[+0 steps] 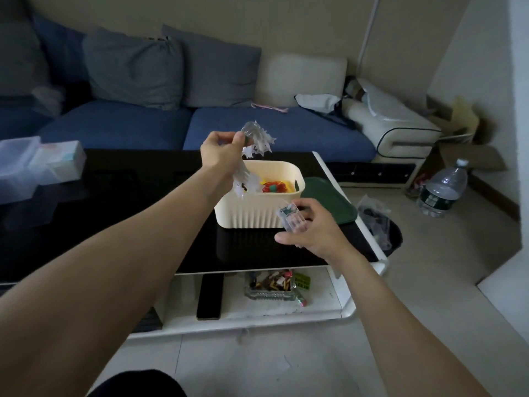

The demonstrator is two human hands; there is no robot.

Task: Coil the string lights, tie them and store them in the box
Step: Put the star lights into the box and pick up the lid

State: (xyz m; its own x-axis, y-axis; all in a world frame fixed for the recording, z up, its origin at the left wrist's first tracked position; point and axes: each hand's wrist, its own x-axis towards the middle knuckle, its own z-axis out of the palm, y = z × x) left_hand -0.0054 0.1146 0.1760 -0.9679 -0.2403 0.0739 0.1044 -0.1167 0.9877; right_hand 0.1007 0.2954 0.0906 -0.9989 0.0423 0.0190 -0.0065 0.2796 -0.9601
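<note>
My left hand (219, 151) grips a coiled bundle of clear star-shaped string lights (257, 140) above the far left corner of the cream ribbed box (257, 214). Some stars hang down below that hand over the box rim. My right hand (309, 230) holds the clear battery case (290, 219) of the lights just in front of the box's near right corner. A thin wire runs between case and bundle. Inside the box lie red, yellow and green items (274, 187).
The box stands on a black glass coffee table (128, 202) with a green lid (329, 200) beside it on the right. Clear plastic containers (34, 164) sit at the table's left. A blue sofa (257, 130) is behind. A bin (383, 227) and water bottle (442, 193) stand on the floor to the right.
</note>
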